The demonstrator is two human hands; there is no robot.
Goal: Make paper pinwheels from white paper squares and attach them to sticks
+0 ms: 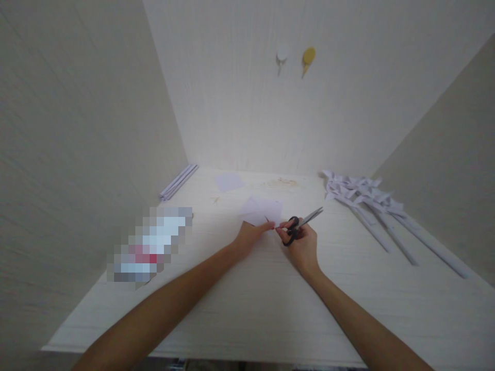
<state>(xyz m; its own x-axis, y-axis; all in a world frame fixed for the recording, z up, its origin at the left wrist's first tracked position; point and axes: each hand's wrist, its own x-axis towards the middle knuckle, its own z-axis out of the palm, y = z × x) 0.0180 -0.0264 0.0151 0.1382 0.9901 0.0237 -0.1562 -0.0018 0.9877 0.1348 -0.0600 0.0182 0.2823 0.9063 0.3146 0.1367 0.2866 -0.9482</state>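
Near the middle of the table, my left hand pinches the near edge of a pale lilac sheet of paper. Black-handled scissors are held in my right hand, their metal blades pointing up and to the right, away from the sheet. The fingertips of my right hand meet those of my left at the paper's near right corner. What lies between the fingertips is too small to make out. Behind this sheet, a second pale square of paper lies flat.
Several paper pinwheels on rolled paper sticks lie at the right. Rolled paper sticks rest at the back left. A blurred-out flat object is at the left. White and yellow hooks hang on the back wall. Walls enclose the table.
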